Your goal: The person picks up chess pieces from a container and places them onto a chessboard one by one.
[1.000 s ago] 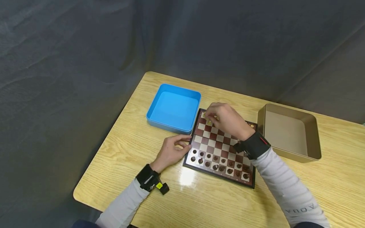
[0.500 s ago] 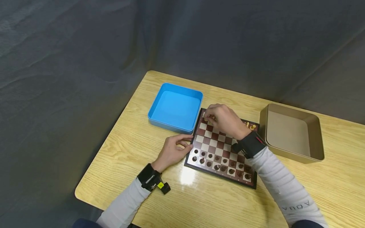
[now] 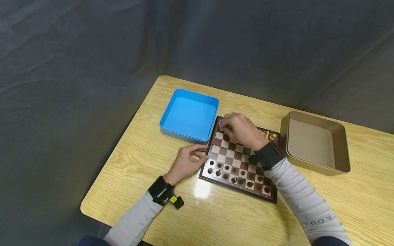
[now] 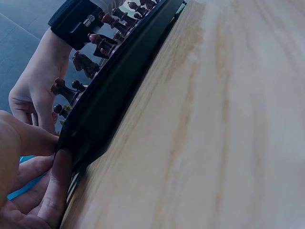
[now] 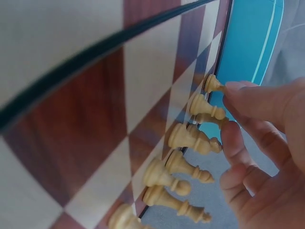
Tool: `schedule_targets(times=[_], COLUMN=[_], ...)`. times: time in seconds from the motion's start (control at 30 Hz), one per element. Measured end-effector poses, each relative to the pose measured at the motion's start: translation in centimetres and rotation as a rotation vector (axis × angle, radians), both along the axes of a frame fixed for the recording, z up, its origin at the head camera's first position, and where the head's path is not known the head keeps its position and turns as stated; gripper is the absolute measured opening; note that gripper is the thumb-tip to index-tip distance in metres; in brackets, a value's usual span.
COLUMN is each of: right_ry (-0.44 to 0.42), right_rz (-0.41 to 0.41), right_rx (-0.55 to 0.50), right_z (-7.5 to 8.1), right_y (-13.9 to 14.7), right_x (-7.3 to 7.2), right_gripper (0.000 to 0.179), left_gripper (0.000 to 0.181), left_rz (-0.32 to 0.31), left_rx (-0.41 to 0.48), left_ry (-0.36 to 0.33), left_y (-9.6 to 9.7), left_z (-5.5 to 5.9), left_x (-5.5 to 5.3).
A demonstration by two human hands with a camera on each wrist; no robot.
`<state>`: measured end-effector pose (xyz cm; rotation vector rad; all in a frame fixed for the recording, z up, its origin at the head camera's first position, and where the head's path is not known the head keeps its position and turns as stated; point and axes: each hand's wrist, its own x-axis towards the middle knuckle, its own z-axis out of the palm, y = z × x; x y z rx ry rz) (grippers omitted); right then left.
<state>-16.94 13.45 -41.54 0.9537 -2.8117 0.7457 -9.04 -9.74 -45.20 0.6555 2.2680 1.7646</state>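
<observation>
A checkered folding chessboard (image 3: 226,154) lies on the table. My left hand (image 3: 186,162) holds its left edge, thumb and fingers at the dark rim, as the left wrist view shows (image 4: 45,179). My right hand (image 3: 241,130) reaches over the far left corner. In the right wrist view its thumb and a finger pinch the head of a cream pawn (image 5: 213,84), whose base is on or just at the board. Beside it stand several more cream chess pieces (image 5: 188,138), mostly hidden by my hand in the head view. Dark brown pieces (image 3: 234,179) fill the two near rows.
An empty blue tray (image 3: 180,133) sits at the board's far left, almost touching it. To the right of the board stands an empty tan box (image 3: 317,168). A dark curtain (image 3: 246,51) hangs behind the wooden table (image 3: 138,164).
My right hand has shifted slightly left and away over the far left corner; the pale piece visible under its fingers earlier is now hidden in the head view. The left hand stays at the board's edge.
</observation>
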Motion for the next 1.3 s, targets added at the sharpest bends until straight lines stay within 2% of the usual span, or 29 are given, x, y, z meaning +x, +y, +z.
schedule_targets(times=[0.17,0.4,0.57,0.67,0.87,1.03,1.1,1.17,1.3], right_ry=[0.007,-0.004,-0.001,0.013,0.098,0.178,0.187,0.178,0.15], right_rz=[-0.022,-0.062,-0.1,-0.12,-0.208,-0.295,-0.357,-0.434,-0.561], right_rx=[0.004,0.001,0.037,0.072,0.086,0.104,0.123,0.137,0.137], right_z=[-0.1,0.1,0.8,2.0,4.7,5.4,5.3,4.8,3.3], right_y=[0.3,1.1,1.5,1.6,2.1,2.6,2.7,2.8,3.0], right_x=[0.5,1.3,2.5,4.1,8.8,12.9,14.5,16.1,18.5], right_gripper=[0.012,0.013,0.01,0.007,0.007,0.009,0.009,0.009,0.011], left_gripper=[0.036,0.036,0.036,0.035,0.035,0.038,0.041,0.042,0.042], left_rz=[-0.02,-0.059,-0.086,-0.079,-0.062,-0.037,-0.027,-0.016,0.079], left_rx=[0.017,0.022,0.02,0.014,0.014,-0.062,-0.122,-0.186,-0.353], left_ry=[-0.035,-0.041,-0.04,-0.035,-0.031,-0.009,0.021,0.084,0.339], left_y=[0.2,0.7,0.6,0.1,-1.6,-3.6,-4.5,-5.3,-6.6], left_z=[0.3,0.4,0.2,-0.1,-0.9,-2.1,-2.3,-1.9,-0.6], left_x=[0.1,0.0,0.0,-0.1,-0.9,-1.7,-1.6,-1.3,-0.7])
